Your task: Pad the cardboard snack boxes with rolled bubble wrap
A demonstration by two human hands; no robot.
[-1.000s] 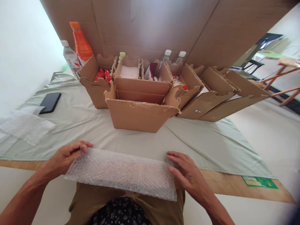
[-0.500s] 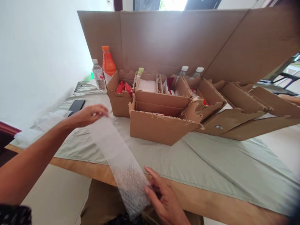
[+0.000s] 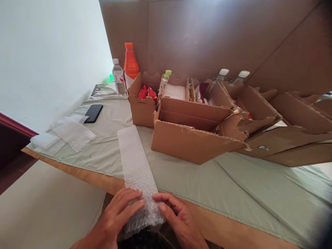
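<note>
A long white strip of bubble wrap (image 3: 138,162) lies from the tabletop toward me, its near end drooping past the table edge over my lap. Across the strip's left edge rest the stretched fingers of my left hand (image 3: 116,214), thumb apart from the others. At the opposite edge my right hand (image 3: 178,216) grips the wrap between thumb and fingers; its lower fingers curl partly out of sight. Some smaller bubble wrap pieces (image 3: 75,133) lie in a loose pile to the left, next to a black phone (image 3: 93,113).
Beyond the strip stands a row of cardboard boxes (image 3: 192,141) holding red packets and white items. A clear water bottle (image 3: 119,79) and an orange bottle (image 3: 131,64) stand at the back left. Behind rises a tall cardboard panel (image 3: 181,38). Pale green cloth (image 3: 207,183) covers the table.
My left hand has let go of the strip's far end and come down to its near part. That far end now lies on the cloth. The view has shifted left.
</note>
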